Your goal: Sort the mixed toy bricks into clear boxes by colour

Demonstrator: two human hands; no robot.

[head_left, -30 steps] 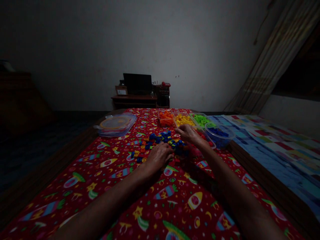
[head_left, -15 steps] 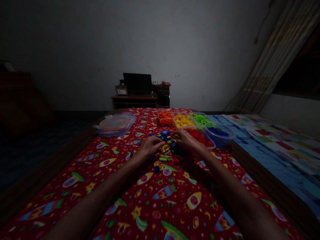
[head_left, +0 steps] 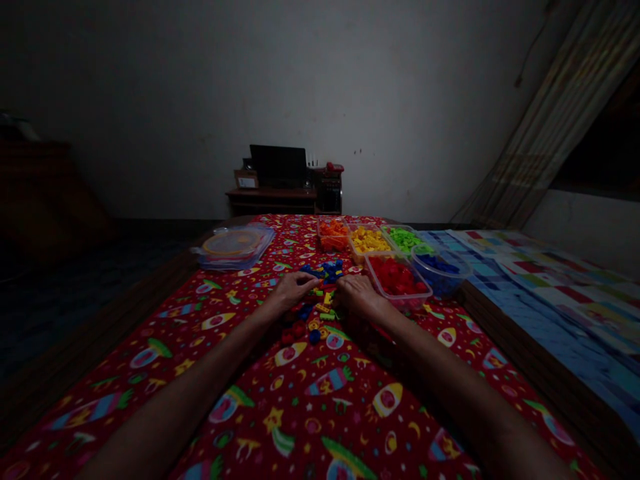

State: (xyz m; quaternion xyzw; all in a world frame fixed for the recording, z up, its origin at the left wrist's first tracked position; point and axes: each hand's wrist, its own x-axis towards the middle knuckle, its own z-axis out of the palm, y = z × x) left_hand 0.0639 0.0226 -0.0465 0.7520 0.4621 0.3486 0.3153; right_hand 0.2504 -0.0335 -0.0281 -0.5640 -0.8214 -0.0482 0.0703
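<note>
A pile of small mixed-colour blocks [head_left: 323, 293] lies on a red rocket-print cloth [head_left: 320, 400]. My left hand [head_left: 293, 289] rests at the pile's left edge, fingers curled down onto the blocks. My right hand [head_left: 356, 293] sits at the pile's right edge, fingers bent over the pieces. The dim light hides whether either hand holds a block. Behind the pile stand clear tubs of orange blocks [head_left: 332, 235], yellow blocks [head_left: 369, 241], green blocks [head_left: 404, 239], red blocks [head_left: 397, 276] and blue blocks [head_left: 440, 268].
A stack of clear lids [head_left: 233, 245] lies at the back left of the cloth. A patchwork mat [head_left: 550, 287] covers the floor to the right. A low wooden stand with a dark screen [head_left: 278, 167] is against the far wall. A striped curtain [head_left: 555, 113] hangs at right.
My left hand moved forward and left onto the pile. My right hand drew back from the yellow tub to the pile's right edge, and both hands now flank the blocks closely.
</note>
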